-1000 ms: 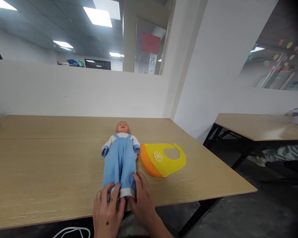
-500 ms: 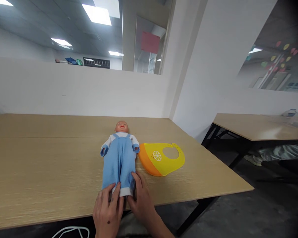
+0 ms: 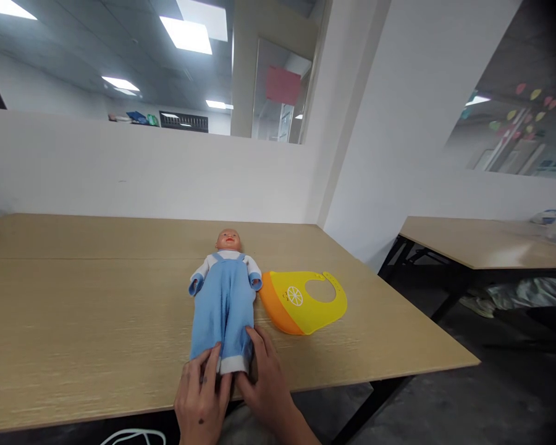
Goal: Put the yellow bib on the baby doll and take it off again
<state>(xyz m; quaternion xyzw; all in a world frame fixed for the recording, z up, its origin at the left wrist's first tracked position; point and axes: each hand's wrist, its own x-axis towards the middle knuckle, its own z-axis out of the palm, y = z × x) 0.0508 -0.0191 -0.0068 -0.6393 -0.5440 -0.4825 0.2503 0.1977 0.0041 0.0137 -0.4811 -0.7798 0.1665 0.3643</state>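
A baby doll [image 3: 228,240] in a white top and light blue overalls [image 3: 223,296] lies on its back on the table, its head away from me. At the bottom of the trouser legs my left hand [image 3: 201,392] curls over the left cuff, which it mostly hides, with the thumb by the inner side. My right hand [image 3: 269,383] grips the right leg near its white cuff, fingers along the outer side and thumb at the hem. Flat beside the doll's right-hand sleeve lies a yellow bib [image 3: 312,306] with an orange pocket and a white citrus-slice print.
The wooden table [image 3: 97,321] has its front edge just under my hands, and a white wall [image 3: 167,179] stands behind it. A white cable [image 3: 136,434] hangs below the edge. Off to the right is a second table [image 3: 486,241], with a person's leg [image 3: 528,293] beneath it.
The view has tilted slightly, so everything sits a little lower. My left fingers have shifted a little on the trouser leg; the right hand keeps its place. Doll and bib lie as before.
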